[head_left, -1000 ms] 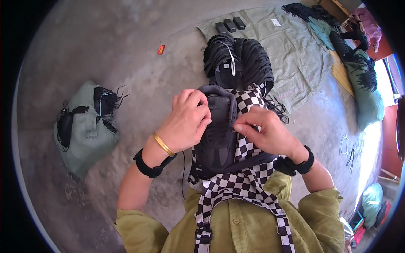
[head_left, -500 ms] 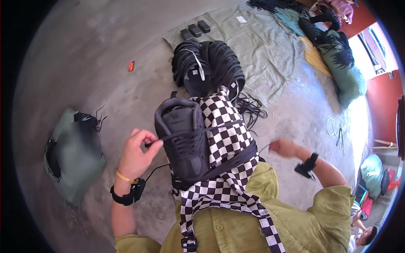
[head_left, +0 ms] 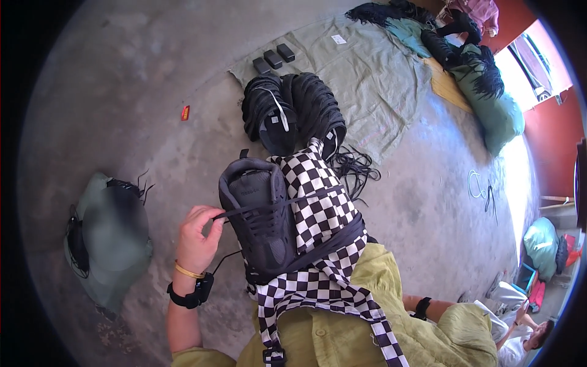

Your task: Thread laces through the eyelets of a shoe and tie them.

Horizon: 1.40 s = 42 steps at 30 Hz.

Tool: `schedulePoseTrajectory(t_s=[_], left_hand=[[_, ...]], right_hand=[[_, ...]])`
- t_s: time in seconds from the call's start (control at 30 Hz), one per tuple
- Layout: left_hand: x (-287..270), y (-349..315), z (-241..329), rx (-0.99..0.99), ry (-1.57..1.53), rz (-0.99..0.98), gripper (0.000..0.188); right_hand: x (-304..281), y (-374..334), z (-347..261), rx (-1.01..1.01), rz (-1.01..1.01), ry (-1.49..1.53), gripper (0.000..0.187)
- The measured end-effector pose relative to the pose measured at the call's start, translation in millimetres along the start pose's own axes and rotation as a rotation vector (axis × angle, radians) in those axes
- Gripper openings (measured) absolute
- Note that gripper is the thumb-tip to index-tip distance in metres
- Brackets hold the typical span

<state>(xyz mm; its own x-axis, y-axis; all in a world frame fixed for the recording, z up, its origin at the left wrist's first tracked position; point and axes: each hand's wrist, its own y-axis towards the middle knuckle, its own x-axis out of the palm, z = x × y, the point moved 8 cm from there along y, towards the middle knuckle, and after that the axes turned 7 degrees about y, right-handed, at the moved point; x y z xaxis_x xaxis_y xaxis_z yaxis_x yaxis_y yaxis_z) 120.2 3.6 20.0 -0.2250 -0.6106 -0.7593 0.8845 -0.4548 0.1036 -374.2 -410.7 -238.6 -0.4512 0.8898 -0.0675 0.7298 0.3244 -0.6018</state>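
A black sneaker (head_left: 257,211) rests on my lap on a black-and-white checkered apron (head_left: 315,211), its toe toward me. My left hand (head_left: 200,235) is beside it on the left, thumb and fingers pinched on a black shoelace (head_left: 306,197). That lace runs across the shoe's upper and on over the apron to the right. A dark strap (head_left: 330,244) crosses the apron beside the toe. My right hand is hidden behind my olive shirt (head_left: 373,287); only part of that forearm shows.
Ahead stand rows of black shoes (head_left: 309,101) by a grey-green sheet (head_left: 367,73), with loose black laces (head_left: 354,168) nearby. A green sack (head_left: 113,235) is at left. Full sacks (head_left: 498,116) line the far right. Another person (head_left: 516,333) sits at lower right.
My right hand has dropped from beside the apron down out of sight behind my shirt. My left hand still pinches the lace. The view has shifted slightly.
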Motion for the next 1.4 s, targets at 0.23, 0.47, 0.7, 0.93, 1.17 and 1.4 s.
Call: schedulePoseTrajectory(t_s=[0.23, 0.47, 0.7, 0.93, 1.17, 1.4], left_hand=[[-1, -3, -7, 0.003, 0.084, 0.028, 0.01], [-12, -7, 1, 0.11, 0.262, 0.106, 0.011], [-18, -17, 3, 0.21, 0.552, 0.248, 0.017], [-28, -37, 18, 0.277, 0.61, 0.385, 0.02], [-26, -61, -30, 0.091, 0.611, 0.465, 0.019], [-50, -63, -1, 0.162, 0.61, 0.668, 0.022]], right_hand=[[-17, 38, -35, -0.164, 0.165, -0.09, 0.036], [-102, 108, -123, 0.315, 0.333, -0.497, 0.02], [-110, 177, -452, -0.633, 0.584, -0.266, 0.023], [-56, 227, -494, -0.769, 0.463, -0.597, 0.035], [-80, 196, -503, -0.999, 0.72, -0.879, 0.027], [-100, 120, -516, -1.268, 0.953, -0.954, 0.043]])
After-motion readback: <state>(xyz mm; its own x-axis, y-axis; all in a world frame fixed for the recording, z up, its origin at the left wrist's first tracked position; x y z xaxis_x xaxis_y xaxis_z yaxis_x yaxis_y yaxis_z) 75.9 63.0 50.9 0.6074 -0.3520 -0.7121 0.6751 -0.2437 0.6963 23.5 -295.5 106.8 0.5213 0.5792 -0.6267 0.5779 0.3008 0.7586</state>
